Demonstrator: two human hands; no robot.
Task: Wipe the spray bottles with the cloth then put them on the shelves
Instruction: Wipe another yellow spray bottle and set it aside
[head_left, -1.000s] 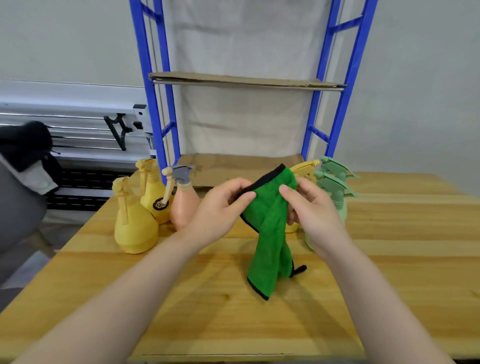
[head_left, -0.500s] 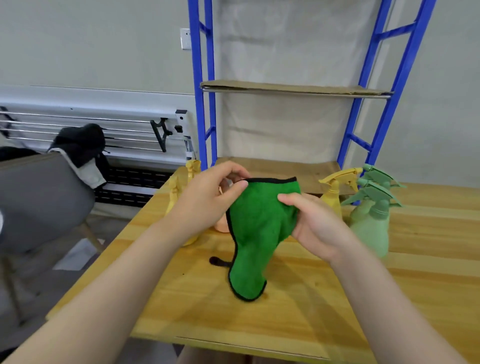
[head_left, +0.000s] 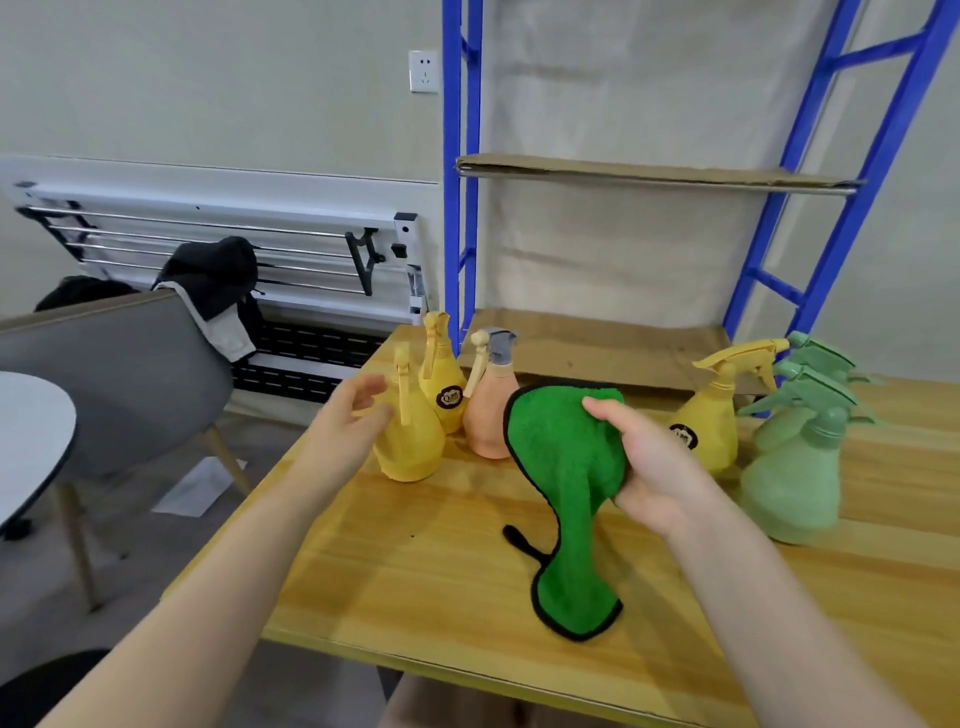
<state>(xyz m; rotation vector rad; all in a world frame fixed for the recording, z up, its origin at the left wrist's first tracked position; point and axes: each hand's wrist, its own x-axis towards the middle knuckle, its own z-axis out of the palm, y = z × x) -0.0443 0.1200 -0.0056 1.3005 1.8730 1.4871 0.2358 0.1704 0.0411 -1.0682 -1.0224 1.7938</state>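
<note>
Step in hand: fetching first bottle for wiping; none on shelves (head_left: 649, 174) yet.
Right hand (head_left: 647, 467) pinching green cloth (head_left: 566, 467), tail draped onto worktop (head_left: 415, 561).
Left hand (head_left: 348, 423) spread, empty, just beside nearest yellow bottle (head_left: 408, 441).
Next, likely: closing left fingers round bottle neck, lifting clear of neighbouring bottles, bringing to cloth.

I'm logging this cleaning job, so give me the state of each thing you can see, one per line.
Left hand: open, reaching beside the nearest yellow bottle.
Right hand: grips the green cloth, which hangs over the table.
Far yellow bottle: upright.
Peach bottle: upright.
Right yellow bottle: upright.
Green bottles: upright.
Shelves: hold no bottles.
</note>
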